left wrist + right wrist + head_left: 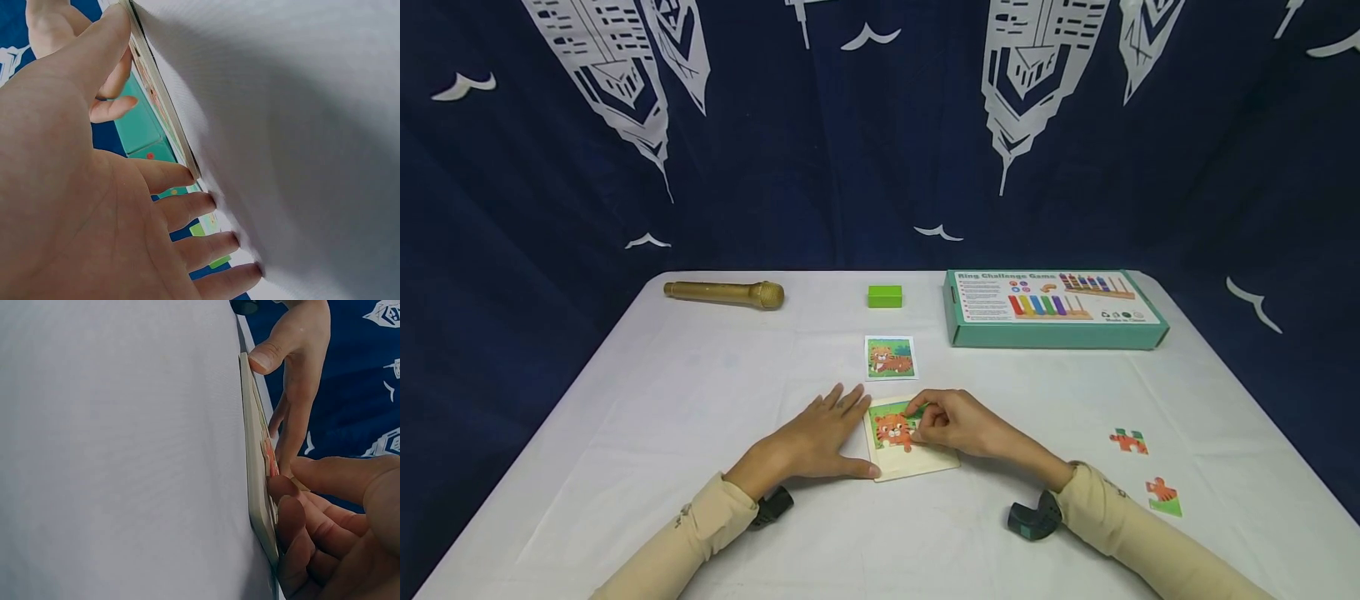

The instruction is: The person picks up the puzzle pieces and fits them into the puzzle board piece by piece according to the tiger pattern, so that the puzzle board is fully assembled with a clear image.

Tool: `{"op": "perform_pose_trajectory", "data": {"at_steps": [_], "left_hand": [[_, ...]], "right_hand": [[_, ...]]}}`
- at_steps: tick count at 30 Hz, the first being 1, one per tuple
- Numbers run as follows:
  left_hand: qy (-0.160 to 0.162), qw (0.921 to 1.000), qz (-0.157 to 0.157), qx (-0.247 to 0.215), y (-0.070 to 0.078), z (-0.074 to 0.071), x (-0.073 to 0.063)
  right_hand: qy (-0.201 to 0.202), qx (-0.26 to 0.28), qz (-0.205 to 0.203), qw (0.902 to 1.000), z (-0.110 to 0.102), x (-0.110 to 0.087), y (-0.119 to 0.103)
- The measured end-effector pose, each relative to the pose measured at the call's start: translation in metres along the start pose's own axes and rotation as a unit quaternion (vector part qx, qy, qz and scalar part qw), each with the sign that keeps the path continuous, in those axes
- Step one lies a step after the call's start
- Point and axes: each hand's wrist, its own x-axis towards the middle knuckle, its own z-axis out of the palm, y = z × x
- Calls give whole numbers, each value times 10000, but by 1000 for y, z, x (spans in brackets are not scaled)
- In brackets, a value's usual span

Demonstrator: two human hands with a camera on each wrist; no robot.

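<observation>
The wooden puzzle tray point(917, 469) lies flat on the white tablecloth point(640, 467), just below the center of the head frame, with the tiger-face section point(892, 431) at its upper left. Your left hand point(820, 437) is spread beside the tray, its thumb resting on the lower-left corner. Your right hand point(958, 423) bends its thumb and forefinger down onto the picture; you cannot tell from these views whether they pinch a piece or only press on it.

Two loose jigsaw pieces, one orange and green point(1129, 442) and one with a green lower edge point(1164, 497), lie toward the lower right of the frame. They look thin, stiff and light, so a fingertip pinch on opposite edges should be enough. Their narrow tabs are likely the weakest part; take hold at the broad body and avoid bending them. The flat printed faces may slide under a fingertip. The tray looks rigid but light, and could skid on cloth, so its corner makes a good bracing point.
</observation>
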Motion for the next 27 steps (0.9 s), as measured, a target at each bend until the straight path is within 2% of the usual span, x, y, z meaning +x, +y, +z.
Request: {"op": "perform_pose_trajectory", "data": {"at_steps": [4,11,20,27], "left_hand": [[-12,10000,4,26,0,0,0],[-8,10000,6,44,0,0,0],[-30,10000,-29,51,-1,0,1],[-43,10000,-31,69,-1,0,1]], "right_hand": [[-44,-149,-116,9998,1,0,-1],[-133,-690,-552,9960,1,-1,-1],[-82,-1151,-638,9913,1,0,-2],[-119,-1759,-823,9809,1,-2,-4]]}}
